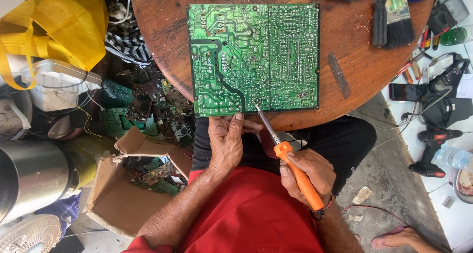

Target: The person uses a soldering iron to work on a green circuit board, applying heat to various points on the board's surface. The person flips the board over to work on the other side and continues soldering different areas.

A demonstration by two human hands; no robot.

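Left hand (225,140) palm down, fingers together, gripping near edge of green circuit board (254,58) lying solder-side up on round wooden table (354,65). Right hand (309,176) fisted around orange soldering iron (286,154), tip touching board's near edge. Brushes (392,18) on table; cardboard box (129,184) of scrap boards on floor, left.

Round wooden table (345,92): green circuit board (253,58) (solder side up), two brushes (392,18).
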